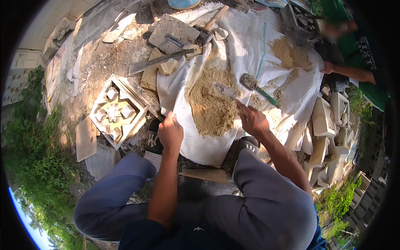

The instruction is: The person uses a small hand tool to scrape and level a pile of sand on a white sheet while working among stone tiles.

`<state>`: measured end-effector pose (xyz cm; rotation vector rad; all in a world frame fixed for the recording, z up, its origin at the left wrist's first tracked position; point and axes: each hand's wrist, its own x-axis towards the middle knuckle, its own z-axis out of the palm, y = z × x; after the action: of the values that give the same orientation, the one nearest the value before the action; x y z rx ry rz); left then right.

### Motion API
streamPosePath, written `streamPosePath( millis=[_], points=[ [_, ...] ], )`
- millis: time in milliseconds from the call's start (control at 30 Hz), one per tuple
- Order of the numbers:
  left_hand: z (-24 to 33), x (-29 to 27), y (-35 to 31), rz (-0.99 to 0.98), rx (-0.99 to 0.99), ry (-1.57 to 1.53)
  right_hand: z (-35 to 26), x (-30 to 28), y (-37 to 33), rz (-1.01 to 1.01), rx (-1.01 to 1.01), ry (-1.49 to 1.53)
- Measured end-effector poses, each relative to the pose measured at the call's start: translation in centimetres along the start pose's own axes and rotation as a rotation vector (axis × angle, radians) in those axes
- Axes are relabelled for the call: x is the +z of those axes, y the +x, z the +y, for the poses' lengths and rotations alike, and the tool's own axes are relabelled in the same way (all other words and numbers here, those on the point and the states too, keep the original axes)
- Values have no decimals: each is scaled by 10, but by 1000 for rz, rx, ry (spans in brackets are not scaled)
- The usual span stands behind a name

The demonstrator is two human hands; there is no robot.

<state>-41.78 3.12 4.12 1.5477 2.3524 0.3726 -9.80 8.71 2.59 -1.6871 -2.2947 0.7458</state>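
A white woven sheet point(233, 148) lies spread before me, with a heap of damp tan sand-like mix point(212, 114) on it. Held by its handle in my right hand point(253, 121), a trowel point(224, 91) rests its coated blade in the upper part of the heap. My left hand point(170, 132) is closed at the sheet's near left edge, pinching it. Just beyond the trowel, a dirty brush with a green handle point(267, 96) lies on the sheet. To the left sits a pale square mould or carved block point(113, 111) with a star and small raised blocks inside.
Stone slabs point(173, 33), a mallet point(210, 25) and a long flat metal bar point(160, 59) lie at the far left. Cast pale blocks point(327, 121) are stacked at the right. A co-worker's hand point(328, 67) grips the sheet's right edge. Plants point(37, 166) border the left.
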Motion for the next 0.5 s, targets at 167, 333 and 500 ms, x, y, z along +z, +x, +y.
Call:
streamPosePath(
  millis=[167,333,500],
  points=[
    [5,6,8,127,-62,-77,20,10,58,94,66,19],
    [9,-1,12,60,-134,-150,-5,38,28,-17,75,195],
    [-10,7,14,66,-128,-130,-21,28,-19,-56,-27,144]
  ],
)
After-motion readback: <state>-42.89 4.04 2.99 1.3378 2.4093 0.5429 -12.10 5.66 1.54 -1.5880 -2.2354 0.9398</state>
